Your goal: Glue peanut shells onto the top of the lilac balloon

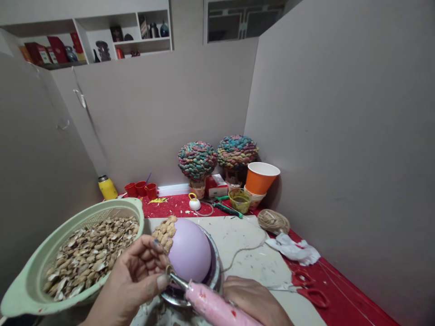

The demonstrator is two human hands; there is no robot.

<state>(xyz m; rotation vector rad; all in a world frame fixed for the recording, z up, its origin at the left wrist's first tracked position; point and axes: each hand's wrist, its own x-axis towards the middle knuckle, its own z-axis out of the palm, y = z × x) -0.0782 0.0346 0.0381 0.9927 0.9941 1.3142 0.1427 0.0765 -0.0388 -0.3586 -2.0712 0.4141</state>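
My right hand (253,301) is wrapped round a pink hot glue gun (209,301), whose metal nozzle points up and left. Thumb and fingers of my left hand (137,269) pinch a small peanut shell right at the nozzle tip; the fingers partly hide it. Behind the nozzle, a smooth lilac ball (190,249) rests in a shiny metal bowl (216,260). Peanut shells (165,232) cover a patch on the ball's upper left. Left of my left hand stands a pale green colander (25,283) holding many loose peanut shells (91,253).
Red-handled scissors (311,290), white tissue (295,249) and a twine ball (273,221) lie on the right. Farther back are orange cup (261,179), yellow-stained cup (239,201), pliers (228,209), two colourful shell-covered balls (197,159), red cups (141,189) and a yellow bottle (108,188).
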